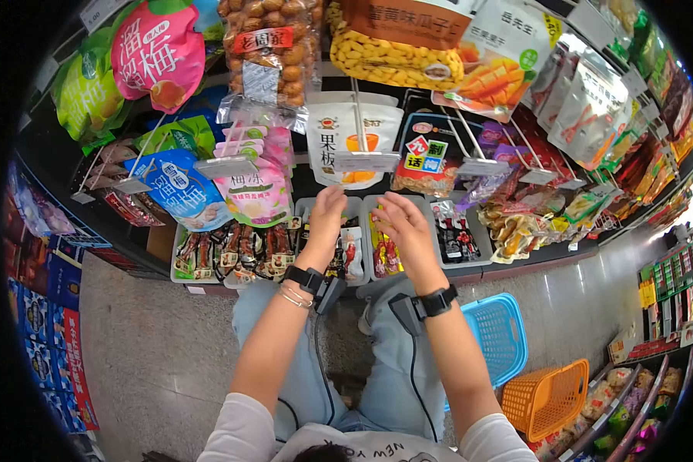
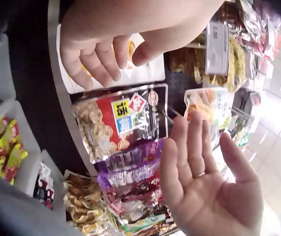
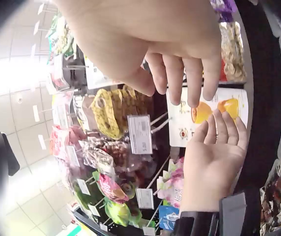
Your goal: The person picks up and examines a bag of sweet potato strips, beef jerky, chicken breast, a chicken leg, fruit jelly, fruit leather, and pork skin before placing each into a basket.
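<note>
Spreading below both hands, the shop floor (image 1: 154,331) meets stocked shelving (image 1: 145,248); trays (image 1: 367,266) sit by the wrists, a white pouch (image 1: 346,140) (orange-printed) just past the fingertips. Left hand (image 1: 323,231) and right hand (image 1: 408,239) are released, fingers loose, empty.

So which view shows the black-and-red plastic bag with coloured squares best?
The left wrist view: the black-and-red plastic bag looks large there, its coloured squares uncovered. The head view shows it smaller, a price tag overlapping its edge. The right wrist view shows only part, beyond the right hand.
</note>
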Motion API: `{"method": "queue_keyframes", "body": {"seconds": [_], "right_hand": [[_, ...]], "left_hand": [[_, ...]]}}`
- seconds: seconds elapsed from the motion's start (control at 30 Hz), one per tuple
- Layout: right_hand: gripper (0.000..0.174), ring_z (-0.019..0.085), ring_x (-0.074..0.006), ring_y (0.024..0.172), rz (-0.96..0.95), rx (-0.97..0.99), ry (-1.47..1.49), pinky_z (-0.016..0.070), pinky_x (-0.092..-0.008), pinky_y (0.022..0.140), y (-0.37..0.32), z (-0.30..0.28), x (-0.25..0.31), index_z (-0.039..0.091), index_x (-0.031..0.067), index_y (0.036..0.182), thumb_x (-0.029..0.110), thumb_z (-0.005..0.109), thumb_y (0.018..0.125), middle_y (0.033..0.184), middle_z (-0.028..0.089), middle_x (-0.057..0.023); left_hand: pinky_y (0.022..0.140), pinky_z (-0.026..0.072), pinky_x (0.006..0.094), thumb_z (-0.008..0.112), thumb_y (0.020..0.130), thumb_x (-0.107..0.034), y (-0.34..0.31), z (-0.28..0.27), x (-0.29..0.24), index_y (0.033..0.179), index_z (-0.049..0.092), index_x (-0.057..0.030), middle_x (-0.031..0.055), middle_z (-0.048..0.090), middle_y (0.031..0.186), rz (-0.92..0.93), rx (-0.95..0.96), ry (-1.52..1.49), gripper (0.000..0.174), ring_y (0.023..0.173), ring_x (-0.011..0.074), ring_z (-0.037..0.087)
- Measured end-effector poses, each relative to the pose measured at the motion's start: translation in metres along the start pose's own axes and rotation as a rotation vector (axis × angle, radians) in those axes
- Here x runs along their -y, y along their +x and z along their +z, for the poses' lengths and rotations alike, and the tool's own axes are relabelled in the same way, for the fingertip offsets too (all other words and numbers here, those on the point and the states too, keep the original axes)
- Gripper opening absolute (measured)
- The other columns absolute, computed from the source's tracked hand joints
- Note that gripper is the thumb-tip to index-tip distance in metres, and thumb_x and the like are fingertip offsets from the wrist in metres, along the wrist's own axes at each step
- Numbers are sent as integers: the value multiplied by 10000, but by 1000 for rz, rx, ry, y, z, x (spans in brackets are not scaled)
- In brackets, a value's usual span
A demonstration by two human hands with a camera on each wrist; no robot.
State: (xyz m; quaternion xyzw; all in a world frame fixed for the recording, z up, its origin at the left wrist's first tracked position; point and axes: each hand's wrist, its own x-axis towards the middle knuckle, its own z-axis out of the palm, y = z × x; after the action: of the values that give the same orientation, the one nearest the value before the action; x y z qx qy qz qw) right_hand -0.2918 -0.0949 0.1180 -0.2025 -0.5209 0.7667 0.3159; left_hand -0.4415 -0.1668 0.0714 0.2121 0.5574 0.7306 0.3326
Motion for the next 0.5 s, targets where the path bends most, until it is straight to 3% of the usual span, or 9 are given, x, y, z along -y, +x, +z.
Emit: {"method": "queue_keyframes", "body": {"seconds": [0.07, 0.17, 0.3, 0.37, 0.4, 0.5], "right_hand": [[439, 490, -206, 1155, 37, -56, 22, 413, -337, 944, 21, 2, -21, 418, 31, 1292, 229, 532, 917, 1306, 467, -112], [476, 392, -252, 1248, 86, -140, 4, 340, -375, 1007, 49, 1, -46, 373, 36, 1324, 257, 515, 926, 1354, 402, -124], [558, 340, -235, 1275, 85, -277, -157, 297, -348, 1021, 89, -6, -68, 297, 26, 1369, 249, 522, 910, 1371, 380, -119], [641, 323, -231, 1288, 52, -282, -281, 278, -328, 1032, 112, -21, -87, 218, 27, 1407, 259, 529, 897, 1424, 315, -133], [591, 363, -220, 1250, -14, -205, -249, 296, -303, 1010, 114, -22, -83, 265, 31, 1381, 224, 524, 886, 1380, 376, -124], [533, 411, -210, 1199, 42, -228, -353, 313, -315, 992, 121, -17, -79, 316, 33, 1339, 205, 523, 879, 1318, 439, -118]], "left_hand": [[981, 322, 399, 542, 875, -295, 17, -15, 10, 1377, 295, -54, 138, 355, 1404, 38, -32, 92, 609, 1238, 267, 387], [1012, 306, 345, 572, 866, -222, 30, -12, 3, 1367, 273, 8, 199, 334, 1390, -7, -141, 39, 627, 1246, 252, 377], [1030, 285, 352, 570, 860, -203, 62, -26, 15, 1396, 221, -4, 203, 311, 1402, 18, -213, 78, 670, 1267, 276, 352], [1027, 290, 361, 563, 860, -173, 71, -29, 17, 1396, 218, -3, 200, 361, 1371, 180, -258, 244, 660, 1245, 287, 377], [1026, 292, 365, 562, 861, -168, 78, -31, 20, 1391, 227, -3, 199, 379, 1359, 245, -276, 330, 648, 1240, 287, 383], [1006, 318, 359, 568, 860, -165, 91, -39, 29, 1376, 253, -2, 196, 439, 1304, 324, -279, 404, 626, 1203, 276, 420]]}}
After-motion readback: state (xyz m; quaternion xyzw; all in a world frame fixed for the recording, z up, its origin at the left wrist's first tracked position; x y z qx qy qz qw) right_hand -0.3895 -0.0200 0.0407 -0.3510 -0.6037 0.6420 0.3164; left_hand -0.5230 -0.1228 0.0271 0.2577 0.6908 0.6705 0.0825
